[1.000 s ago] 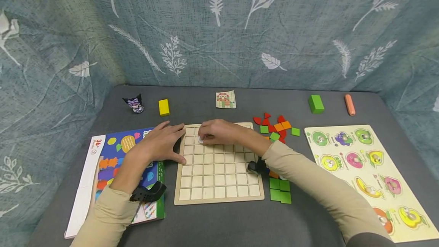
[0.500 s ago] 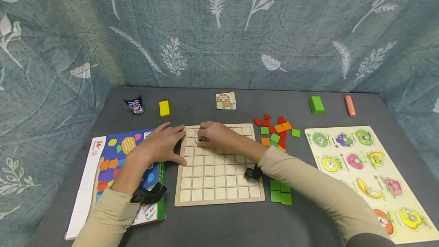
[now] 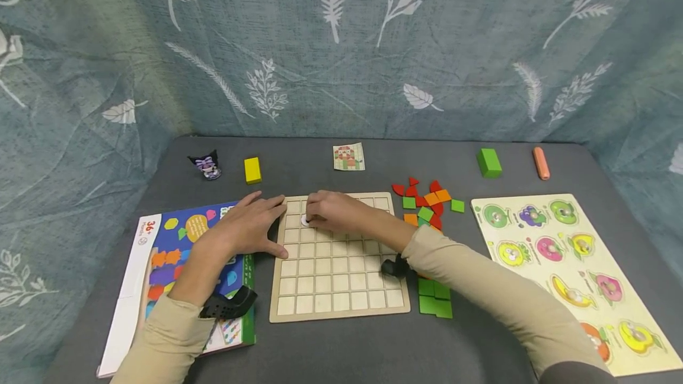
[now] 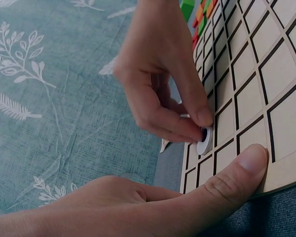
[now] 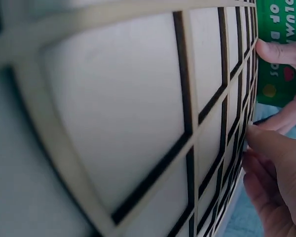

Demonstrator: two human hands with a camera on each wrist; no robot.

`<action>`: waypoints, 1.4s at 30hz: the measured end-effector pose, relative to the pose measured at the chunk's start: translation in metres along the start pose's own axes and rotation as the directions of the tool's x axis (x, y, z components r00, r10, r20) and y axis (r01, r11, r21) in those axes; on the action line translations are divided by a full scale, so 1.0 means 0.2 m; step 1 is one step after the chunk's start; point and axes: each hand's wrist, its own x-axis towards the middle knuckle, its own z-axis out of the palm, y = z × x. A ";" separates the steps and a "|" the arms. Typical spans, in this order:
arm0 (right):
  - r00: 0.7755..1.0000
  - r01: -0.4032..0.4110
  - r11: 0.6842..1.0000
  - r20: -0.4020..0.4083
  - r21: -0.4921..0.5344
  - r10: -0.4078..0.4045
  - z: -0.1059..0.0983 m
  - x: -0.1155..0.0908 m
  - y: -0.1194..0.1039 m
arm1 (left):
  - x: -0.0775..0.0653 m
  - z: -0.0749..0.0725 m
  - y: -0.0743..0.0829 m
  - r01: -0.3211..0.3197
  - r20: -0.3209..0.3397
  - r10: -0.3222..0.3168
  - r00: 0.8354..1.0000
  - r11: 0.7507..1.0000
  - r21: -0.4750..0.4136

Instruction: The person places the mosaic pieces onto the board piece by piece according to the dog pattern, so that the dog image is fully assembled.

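The wooden grid board (image 3: 340, 316) lies flat in the middle of the table. Over its upper left cells my right hand (image 3: 335, 211) pinches a small white disc with a black spot (image 4: 204, 143) between thumb and fingertips, low against the grid. My left hand (image 3: 248, 227) rests along the board's left edge, its fingers spread, the thumb (image 4: 251, 160) on the border in the left wrist view. Right of the board lie loose red, orange and green tiles (image 3: 425, 213), partly behind my right forearm. In the right wrist view my fingers hide most of the disc.
A printed toy box (image 3: 194, 277) stands under my left forearm. To the right lies a fruit puzzle board (image 3: 549, 248). Along the back are a figurine (image 3: 207, 165), yellow block (image 3: 252, 170), pattern card (image 3: 349, 157), green block (image 3: 489, 163) and orange stick (image 3: 541, 163).
My right hand has shifted slightly to the left with the white disc, and more of the disc shows now. My left hand stays at the board's edge.
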 end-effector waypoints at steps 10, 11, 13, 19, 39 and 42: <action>0.953 -0.147 0.976 -0.242 0.161 0.183 -0.16 -0.64 0.05 | -0.01 0.00 0.01 -0.008 -0.015 0.008 1.000 1.000 -0.001; 0.942 -0.177 0.970 -0.257 0.166 0.216 -0.16 -0.74 0.05 | -0.01 0.00 0.01 -0.011 -0.013 0.010 1.000 1.000 -0.003; 0.923 -0.226 0.963 -0.284 0.144 0.259 -0.15 -0.92 0.04 | -0.01 -0.01 0.01 -0.012 -0.009 0.012 1.000 1.000 -0.006; 0.920 -0.195 0.980 -0.339 0.041 0.197 -0.07 -1.21 -0.01 | -0.01 -0.02 0.00 -0.002 -0.008 0.002 1.000 1.000 -0.014; 0.945 -0.072 0.984 -0.326 -0.160 0.016 -0.05 -1.38 0.04 | -0.01 -0.01 0.00 -0.019 -0.014 0.019 1.000 1.000 -0.016; 0.951 -0.095 0.982 -0.305 -0.162 0.042 -0.05 -1.41 0.04 | -0.01 0.00 0.00 -0.016 -0.011 0.016 1.000 1.000 -0.022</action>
